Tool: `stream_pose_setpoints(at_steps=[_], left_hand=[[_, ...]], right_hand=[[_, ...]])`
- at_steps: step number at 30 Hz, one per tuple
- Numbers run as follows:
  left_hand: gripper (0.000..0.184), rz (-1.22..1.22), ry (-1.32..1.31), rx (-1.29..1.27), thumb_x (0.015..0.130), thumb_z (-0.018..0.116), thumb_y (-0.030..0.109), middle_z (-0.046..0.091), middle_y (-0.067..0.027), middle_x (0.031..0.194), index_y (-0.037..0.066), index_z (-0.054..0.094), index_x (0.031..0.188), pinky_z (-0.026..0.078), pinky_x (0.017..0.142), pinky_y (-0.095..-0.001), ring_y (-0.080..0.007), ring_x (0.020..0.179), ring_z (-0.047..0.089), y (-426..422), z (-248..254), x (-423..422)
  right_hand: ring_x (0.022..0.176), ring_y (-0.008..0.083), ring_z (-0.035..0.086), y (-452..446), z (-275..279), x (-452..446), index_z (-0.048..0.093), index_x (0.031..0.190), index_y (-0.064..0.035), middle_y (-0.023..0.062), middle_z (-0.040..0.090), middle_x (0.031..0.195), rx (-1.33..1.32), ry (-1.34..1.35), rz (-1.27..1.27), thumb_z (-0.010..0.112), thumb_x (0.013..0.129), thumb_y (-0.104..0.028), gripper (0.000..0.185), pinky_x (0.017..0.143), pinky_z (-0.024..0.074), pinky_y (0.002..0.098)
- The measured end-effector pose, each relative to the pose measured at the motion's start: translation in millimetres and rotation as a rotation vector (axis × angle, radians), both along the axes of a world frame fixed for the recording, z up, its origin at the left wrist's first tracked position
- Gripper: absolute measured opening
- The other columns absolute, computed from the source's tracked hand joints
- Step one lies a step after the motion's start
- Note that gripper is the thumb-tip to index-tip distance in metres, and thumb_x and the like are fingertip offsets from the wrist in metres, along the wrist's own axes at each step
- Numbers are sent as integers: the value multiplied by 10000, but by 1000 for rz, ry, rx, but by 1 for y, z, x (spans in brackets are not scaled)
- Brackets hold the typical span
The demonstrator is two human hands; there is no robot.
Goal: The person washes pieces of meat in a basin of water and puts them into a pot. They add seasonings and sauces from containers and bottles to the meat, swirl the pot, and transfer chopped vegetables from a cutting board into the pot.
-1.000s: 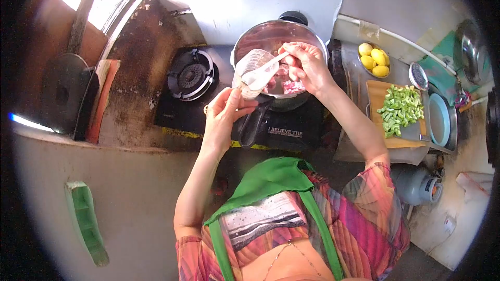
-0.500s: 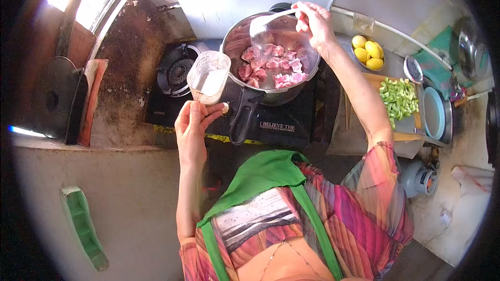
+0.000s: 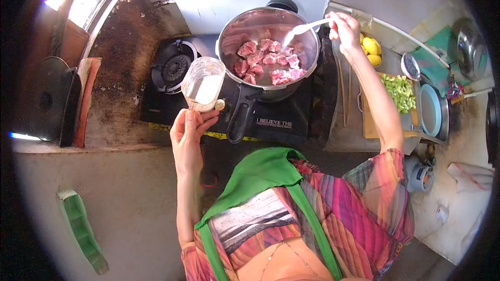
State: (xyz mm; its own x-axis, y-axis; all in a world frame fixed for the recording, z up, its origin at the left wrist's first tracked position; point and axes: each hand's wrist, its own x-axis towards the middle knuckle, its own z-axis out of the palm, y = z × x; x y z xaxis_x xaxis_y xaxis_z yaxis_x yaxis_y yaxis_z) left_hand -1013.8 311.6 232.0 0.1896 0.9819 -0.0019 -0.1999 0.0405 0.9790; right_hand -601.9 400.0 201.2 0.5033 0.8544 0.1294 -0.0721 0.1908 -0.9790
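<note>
My left hand [image 3: 188,130] grips the near end of a clear plastic container [image 3: 190,86] with white powder [image 3: 208,89] in it, tilted left of the pot. My right hand [image 3: 345,30] pinches the handle of a white spoon [image 3: 304,27] over the pot's right rim. White grains fall from the spoon's tip into the pot. Inside the metal pot [image 3: 229,34] lie several chunks of raw meat [image 3: 270,58]. Its black handle [image 3: 240,119] points toward me.
The pot stands on a black gas stove [image 3: 271,117]; a second burner [image 3: 174,66] is at its left. To the right are yellow fruits [image 3: 371,47], chopped green vegetable [image 3: 399,92] on a cutting board [image 3: 371,119], chopsticks [image 3: 342,91] and a light-blue plate [image 3: 430,109].
My right hand has drawn the spoon rightward, from above the pot's middle to its right rim. The container in my left hand has shifted slightly down and left.
</note>
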Motion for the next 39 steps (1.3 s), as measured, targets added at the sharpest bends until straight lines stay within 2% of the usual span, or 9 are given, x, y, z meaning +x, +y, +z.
stream_pose_setpoints(at_steps=[6,10,15,17,18,24,30,36,39], left_hand=[[289,-26,33,5,972,412,251,602,-121,916,28,490,805,511,819,-397,-290,929,624,0,4,7],[297,-41,37,9,970,416,257,591,-109,886,28,480,792,511,819,-389,-284,927,624,2,4,14],[299,-57,56,21,967,425,256,579,-89,847,34,472,772,511,822,-384,-270,925,625,-1,5,15],[291,-43,38,2,959,450,246,556,-65,812,31,481,765,509,812,-363,-245,908,624,-3,6,17],[284,-36,19,-16,951,475,235,534,-41,777,28,489,757,507,801,-342,-219,891,622,-3,6,18],[260,-129,59,15,942,494,234,601,-73,873,-11,552,877,492,836,-347,-198,903,618,-1,-1,21],[236,-204,81,39,932,509,214,635,-108,949,-11,575,952,481,852,-329,-182,911,615,-2,2,28],[256,-233,182,21,932,514,239,611,-65,827,-8,572,897,503,778,-300,-162,849,617,3,10,35],[301,-236,265,-16,948,468,275,621,-104,880,6,531,827,522,758,-316,-196,836,638,7,15,38]], right_hand=[[407,58,447,-25,-4,-39,618,827,46,26,536,598,-135,-40,235,545,871,-67,141,334,357,202],[402,76,469,10,-18,-79,624,831,60,52,560,611,12,-12,289,546,869,-61,148,333,371,206],[410,76,495,42,-17,-93,629,850,49,63,596,592,53,-286,155,515,894,-80,178,344,374,200],[417,70,491,36,-12,-86,623,875,37,52,588,598,160,-742,68,495,905,-83,178,350,357,189],[417,70,491,31,-7,-84,623,875,37,52,588,598,160,-743,69,495,905,-83,178,350,357,189],[384,39,401,-32,61,-101,611,892,17,7,527,599,254,169,370,503,916,-131,185,355,336,184],[387,22,383,-66,64,-136,610,912,-4,-9,496,578,166,-164,557,491,936,-158,196,366,297,165],[387,25,399,-64,41,-139,600,872,2,-5,503,572,63,-138,607,490,934,-155,201,358,307,165],[377,29,390,-62,29,-137,604,851,12,-7,504,576,-57,128,665,500,921,-159,211,349,321,173]])
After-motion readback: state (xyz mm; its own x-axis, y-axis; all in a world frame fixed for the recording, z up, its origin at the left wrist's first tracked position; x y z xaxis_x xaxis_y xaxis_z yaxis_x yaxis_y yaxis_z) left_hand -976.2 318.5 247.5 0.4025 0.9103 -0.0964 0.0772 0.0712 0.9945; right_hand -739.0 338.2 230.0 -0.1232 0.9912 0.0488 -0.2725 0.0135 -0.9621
